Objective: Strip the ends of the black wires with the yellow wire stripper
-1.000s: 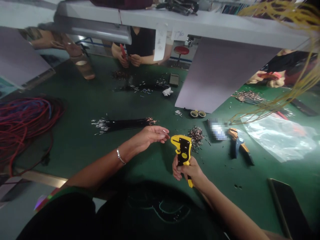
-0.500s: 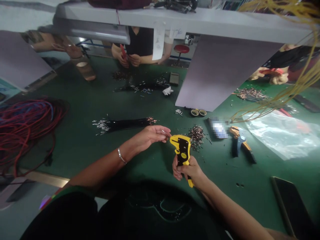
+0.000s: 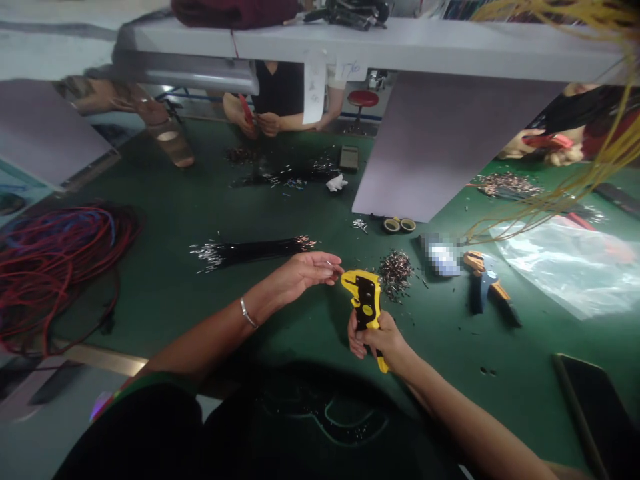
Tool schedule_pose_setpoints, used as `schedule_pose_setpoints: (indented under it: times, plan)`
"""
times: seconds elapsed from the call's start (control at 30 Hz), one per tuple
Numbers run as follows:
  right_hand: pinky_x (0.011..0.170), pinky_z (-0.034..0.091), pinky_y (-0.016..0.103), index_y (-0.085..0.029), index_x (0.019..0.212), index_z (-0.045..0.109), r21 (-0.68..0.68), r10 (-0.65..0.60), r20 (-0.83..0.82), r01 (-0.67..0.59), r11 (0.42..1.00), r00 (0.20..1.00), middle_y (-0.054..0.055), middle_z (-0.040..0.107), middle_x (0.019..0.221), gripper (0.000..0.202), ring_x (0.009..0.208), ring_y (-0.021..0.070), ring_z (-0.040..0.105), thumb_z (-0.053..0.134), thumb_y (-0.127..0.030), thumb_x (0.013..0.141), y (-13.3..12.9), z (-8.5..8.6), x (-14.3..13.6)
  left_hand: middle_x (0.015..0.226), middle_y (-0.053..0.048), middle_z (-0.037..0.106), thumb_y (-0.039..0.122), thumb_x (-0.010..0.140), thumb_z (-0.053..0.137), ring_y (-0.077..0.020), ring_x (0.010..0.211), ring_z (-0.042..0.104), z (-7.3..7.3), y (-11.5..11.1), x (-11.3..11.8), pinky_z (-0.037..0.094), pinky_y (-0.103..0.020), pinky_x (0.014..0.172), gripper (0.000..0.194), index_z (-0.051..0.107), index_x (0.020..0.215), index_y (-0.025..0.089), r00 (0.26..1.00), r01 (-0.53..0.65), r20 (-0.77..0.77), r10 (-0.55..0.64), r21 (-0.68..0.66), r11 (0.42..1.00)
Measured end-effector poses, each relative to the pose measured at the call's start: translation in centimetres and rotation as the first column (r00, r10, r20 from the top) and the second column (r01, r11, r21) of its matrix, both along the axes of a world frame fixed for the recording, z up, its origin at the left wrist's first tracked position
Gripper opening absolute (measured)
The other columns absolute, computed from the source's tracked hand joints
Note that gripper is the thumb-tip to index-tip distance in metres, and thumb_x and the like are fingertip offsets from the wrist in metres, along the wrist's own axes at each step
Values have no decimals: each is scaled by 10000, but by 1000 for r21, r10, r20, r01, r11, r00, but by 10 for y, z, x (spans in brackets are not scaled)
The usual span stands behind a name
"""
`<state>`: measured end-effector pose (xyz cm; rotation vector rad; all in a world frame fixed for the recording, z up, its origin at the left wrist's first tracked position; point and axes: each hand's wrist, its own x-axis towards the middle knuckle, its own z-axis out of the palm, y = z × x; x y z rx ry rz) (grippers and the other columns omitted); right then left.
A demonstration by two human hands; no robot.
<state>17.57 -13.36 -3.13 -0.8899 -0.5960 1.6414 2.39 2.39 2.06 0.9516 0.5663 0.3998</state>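
Note:
My right hand (image 3: 376, 341) grips the handles of a yellow and black crimping tool (image 3: 366, 301), its head pointing up and to the left. My left hand (image 3: 303, 272) pinches a small metal terminal at its fingertips, right beside the tool's jaw. A pile of loose metal terminals (image 3: 395, 270) lies just right of the tool on the green table (image 3: 200, 200). A bundle of black wires (image 3: 253, 250) with metal ends lies beyond my left hand.
Red and blue cable coils (image 3: 55, 260) lie at the left. An orange and blue hand tool (image 3: 487, 287) and a clear plastic bag (image 3: 570, 263) are at the right, a dark phone (image 3: 595, 407) near the front right. Other people's hands (image 3: 260, 120) work across the table.
My left hand has edged slightly right, bringing the terminal up to the tool's jaw. The right hand holds the tool nearly still.

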Motion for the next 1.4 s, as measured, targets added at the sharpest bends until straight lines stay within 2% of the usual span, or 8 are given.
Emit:
schedule_pose_setpoints:
  times: [0.27,0.5,0.73,1.1,1.4]
  plan:
    - [369,400,237,-147,656,557,7,54,-3,-54,999,999,-43,537,485,125,361,85,452,610,-71,572,0,8,-1,1050,-122,682,164,695,733,-183,908,623,-2,-3,0,436,-352,883,299,693,988,122,1000,-9,-6,10,54,999]
    - [371,394,235,-143,659,559,13,60,-9,-60,998,998,-39,538,498,119,366,80,448,603,-70,576,-2,9,-2,705,-33,655,204,709,731,-111,654,577,-7,-3,1,436,-288,732,133,706,805,116,998,22,-69,-13,128,991]
    - [372,398,236,-145,636,555,20,70,-27,-69,997,997,-42,528,486,118,363,83,449,596,-61,564,-2,10,-3,736,-57,669,204,691,748,-127,680,603,2,-7,3,453,-296,728,140,708,782,106,998,9,-66,-6,39,999]
    - [358,395,228,-144,646,555,12,78,-64,-77,997,995,-50,517,465,144,352,86,446,567,-37,551,0,2,-4,670,-37,668,185,645,785,-119,633,612,-10,-3,4,473,-289,708,144,706,741,113,996,-28,-79,27,-9,1000]
    - [361,408,236,-137,666,563,43,84,-127,-79,996,988,-31,554,515,146,365,89,462,576,-34,563,-1,0,-1,671,-44,686,174,623,793,-120,643,630,-8,-4,4,484,-280,709,149,701,719,105,993,-23,-118,20,-16,1000]
